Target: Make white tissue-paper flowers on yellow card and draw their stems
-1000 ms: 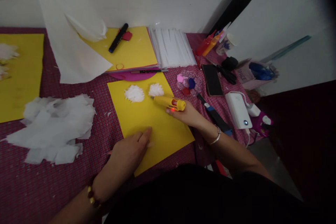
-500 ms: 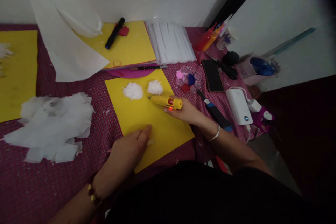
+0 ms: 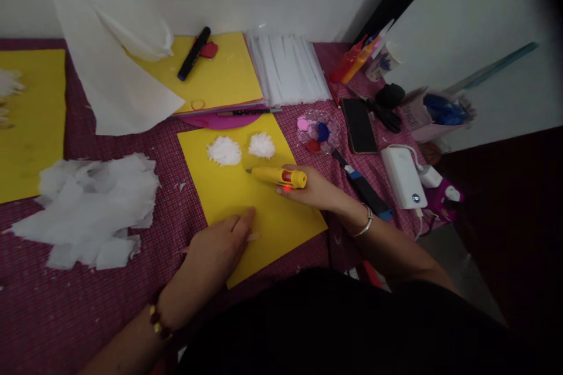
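1. The right hand [image 3: 308, 188] has its grip wrapped around a yellow tool [image 3: 275, 177], probably a glue gun, with a red light glowing on its side.
2. This tool is above the yellow sheet [image 3: 285, 220], which lies beside the surface's [image 3: 57, 310] front edge; its nozzle points away from the right edge, just in front of the nearer of two white tufts. Whether the nozzle touches the sheet is hard to tell in this dim view.
3. The two white tufts [image 3: 224, 151] sit side by side on the sheet's back part, slightly apart.
4. The left hand [image 3: 220, 249] rests on the sheet's left side near the front edge; whether its grip has anything in it cannot be told.
5. Left of the sheet, a heap of white pieces [image 3: 101, 211] lies on the surface.
6. Along the back edge lies a pack of white sticks [image 3: 288, 70].
7. Toward the right edge are a black phone [image 3: 359, 126] and a white power bank [image 3: 402, 177].
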`<act>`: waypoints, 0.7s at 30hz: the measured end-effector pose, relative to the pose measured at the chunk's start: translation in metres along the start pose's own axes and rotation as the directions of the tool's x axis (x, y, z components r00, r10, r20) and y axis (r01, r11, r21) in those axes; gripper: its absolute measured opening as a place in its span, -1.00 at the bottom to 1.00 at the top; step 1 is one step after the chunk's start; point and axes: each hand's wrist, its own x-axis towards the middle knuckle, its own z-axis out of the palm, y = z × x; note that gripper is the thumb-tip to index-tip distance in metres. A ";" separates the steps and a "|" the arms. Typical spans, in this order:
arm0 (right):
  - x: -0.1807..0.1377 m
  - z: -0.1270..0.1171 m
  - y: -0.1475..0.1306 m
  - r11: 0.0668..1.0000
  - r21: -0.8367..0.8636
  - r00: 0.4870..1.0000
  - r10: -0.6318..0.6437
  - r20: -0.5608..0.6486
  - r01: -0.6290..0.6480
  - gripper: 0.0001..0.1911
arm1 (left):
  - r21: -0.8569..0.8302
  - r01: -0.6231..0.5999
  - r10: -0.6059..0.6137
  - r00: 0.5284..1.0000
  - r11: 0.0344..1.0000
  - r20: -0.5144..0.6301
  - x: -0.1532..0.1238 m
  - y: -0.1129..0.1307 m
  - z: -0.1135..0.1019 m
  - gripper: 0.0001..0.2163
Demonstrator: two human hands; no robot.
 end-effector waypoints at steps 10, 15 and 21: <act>-0.007 -0.006 -0.005 0.998 -0.054 0.996 -0.013 0.089 0.018 -0.83 | 0.089 0.220 -0.213 0.974 0.971 -0.079 -0.001 -0.006 -0.003 -0.58; -0.011 -0.009 -0.006 1.000 -0.024 0.990 -0.013 0.142 0.016 -0.81 | 0.104 0.253 -0.244 0.965 0.962 -0.095 -0.001 -0.013 -0.007 -0.59; -0.016 -0.013 -0.006 0.998 -0.043 0.978 -0.028 0.207 0.038 -0.82 | 0.056 0.254 -0.246 0.961 0.966 -0.128 -0.001 -0.013 -0.004 -0.56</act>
